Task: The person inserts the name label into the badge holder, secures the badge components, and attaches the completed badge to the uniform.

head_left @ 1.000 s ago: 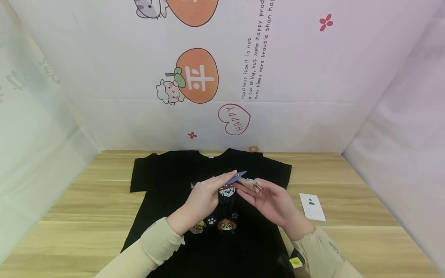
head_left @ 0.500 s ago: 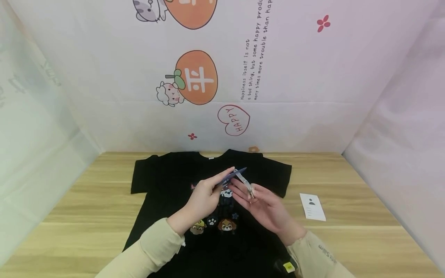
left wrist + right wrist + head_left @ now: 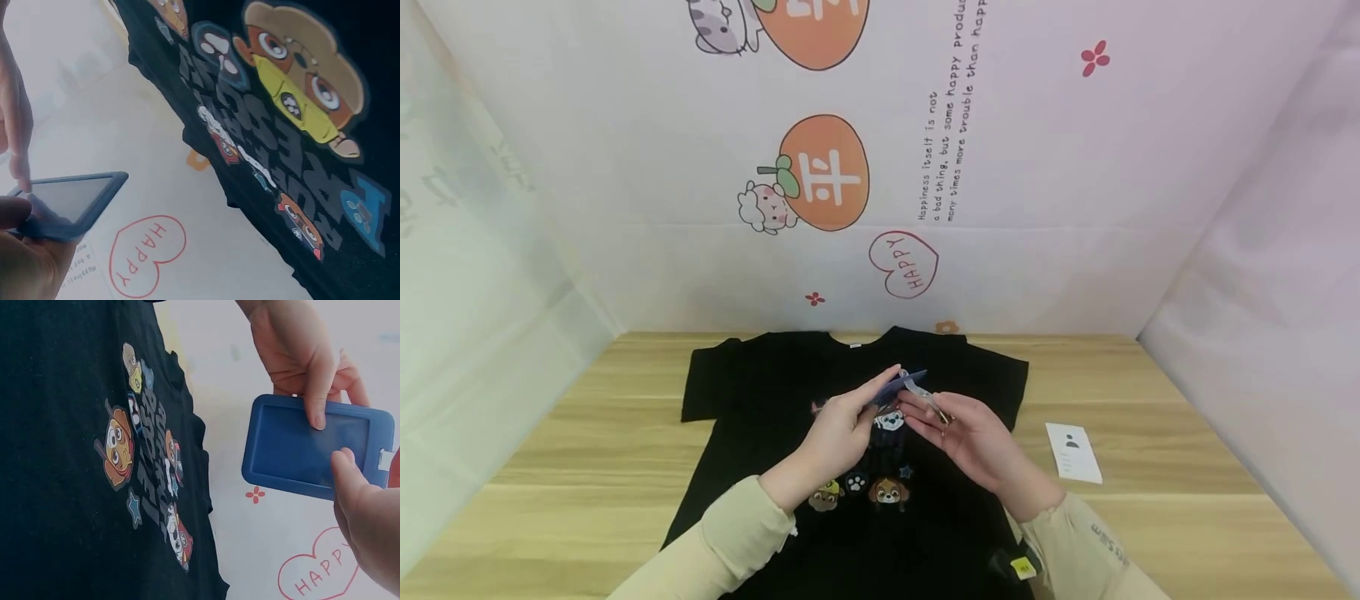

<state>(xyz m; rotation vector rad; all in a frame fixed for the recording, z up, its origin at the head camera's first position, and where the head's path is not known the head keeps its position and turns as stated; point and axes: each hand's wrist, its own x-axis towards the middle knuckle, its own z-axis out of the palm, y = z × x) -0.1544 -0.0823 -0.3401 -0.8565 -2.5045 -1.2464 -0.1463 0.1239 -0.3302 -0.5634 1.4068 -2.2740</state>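
Observation:
A blue badge holder (image 3: 889, 392), a thin framed rectangle, is raised above a black T-shirt (image 3: 760, 375) spread on the table. My left hand (image 3: 835, 429) pinches it, the thumb lying across its flat face in the right wrist view. From the slot in the holder's short edge runs a clear strap (image 3: 916, 386) ending in a metal clip (image 3: 942, 414). My right hand (image 3: 981, 446) grips the strap at the clip end, palm turned up. Seen from the right wrist, the right thumb (image 3: 350, 472) overlaps the holder's lower corner.
A white card (image 3: 1073, 452) with a printed person icon lies on the wooden table (image 3: 1165, 500) to the right. Near my right sleeve is a dark item with a yellow label (image 3: 1023, 568). A white printed cloth (image 3: 1037, 208) stands behind the table.
My right hand has shifted slightly left with the clip, and the strap now slants down more than a second ago. My left hand keeps hold of the badge holder, nearly still.

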